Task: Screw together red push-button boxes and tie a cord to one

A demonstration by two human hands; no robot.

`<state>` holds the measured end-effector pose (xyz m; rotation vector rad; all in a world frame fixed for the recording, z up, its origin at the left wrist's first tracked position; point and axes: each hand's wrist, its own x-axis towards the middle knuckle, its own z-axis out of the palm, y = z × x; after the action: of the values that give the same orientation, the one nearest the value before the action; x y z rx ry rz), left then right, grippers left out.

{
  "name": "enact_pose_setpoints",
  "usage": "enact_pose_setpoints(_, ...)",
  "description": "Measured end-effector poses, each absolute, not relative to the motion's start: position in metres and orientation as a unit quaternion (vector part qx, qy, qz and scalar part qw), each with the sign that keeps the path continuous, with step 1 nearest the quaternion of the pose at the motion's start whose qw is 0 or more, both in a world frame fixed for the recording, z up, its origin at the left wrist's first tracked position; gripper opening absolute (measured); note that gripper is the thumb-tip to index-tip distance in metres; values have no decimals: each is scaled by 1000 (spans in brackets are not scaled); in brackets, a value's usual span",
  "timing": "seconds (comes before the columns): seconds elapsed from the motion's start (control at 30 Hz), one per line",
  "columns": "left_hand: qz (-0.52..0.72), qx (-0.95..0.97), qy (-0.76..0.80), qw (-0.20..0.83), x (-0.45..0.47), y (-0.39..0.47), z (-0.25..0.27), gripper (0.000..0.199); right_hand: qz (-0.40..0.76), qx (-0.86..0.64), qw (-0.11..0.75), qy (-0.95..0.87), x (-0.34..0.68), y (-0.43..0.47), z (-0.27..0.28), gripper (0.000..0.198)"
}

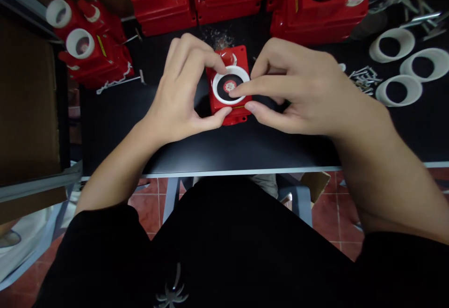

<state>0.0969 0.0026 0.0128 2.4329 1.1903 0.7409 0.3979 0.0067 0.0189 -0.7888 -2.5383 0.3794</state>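
Note:
A small red housing lies on the black table in front of me, with a white plastic ring on its top. Inside the ring shows a dark disc with a red and white round emblem. My left hand holds the ring from the left, index finger at its upper edge and thumb at its lower edge. From the right, my right hand reaches its index fingertip inside the ring, by the emblem. Its thumb touches the ring's lower right side, and its other fingers are curled.
Larger red housings line the back; another red unit with white rings stands left. Loose white rings and a pile of screws lie right. The table's front edge runs close to my body.

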Motion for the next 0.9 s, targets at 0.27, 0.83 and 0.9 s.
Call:
enact_pose_setpoints(0.27, 271, 849, 425, 159, 101, -2, 15, 93, 149, -298, 208, -920, 393, 8, 26, 53)
enact_pose_setpoints(0.83, 264, 891, 362, 73, 94, -3, 12, 66, 132, -304, 221, -917, 399, 11, 22, 43)
enact_pose_setpoints(0.9, 211, 882, 411, 91, 99, -7, 21, 75, 128, -301, 215, -920, 401, 11, 22, 45)
